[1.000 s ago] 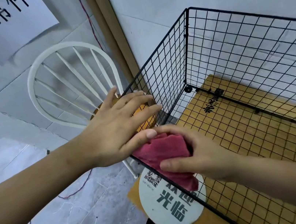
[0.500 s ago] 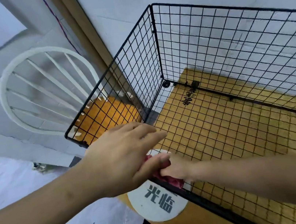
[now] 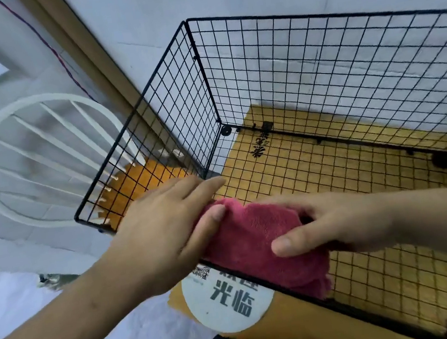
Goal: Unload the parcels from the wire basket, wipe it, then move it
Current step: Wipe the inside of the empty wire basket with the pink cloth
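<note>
I see black wire basket (image 3: 205, 85) upright, top open, against wall; red cloth (image 3: 258, 233) draped over its near rim.

You get 1 view: your head camera (wide-angle) looks forward and down, close over a corner of the wire basket (image 3: 317, 68).

1 wire basket (image 3: 309, 15), centre out to 3 o'clock. 1 red cloth (image 3: 256, 240), just below centre, on the basket's near rim. 2 hands: left hand (image 3: 164, 230) at 7 o'clock, right hand (image 3: 340, 218) at 4 o'clock. 1 white chair (image 3: 32, 99) at 10 o'clock. 1 round white sign (image 3: 227, 299) at 6 o'clock. 1 yellow mat (image 3: 332, 170) under the basket, 3 o'clock.
</note>
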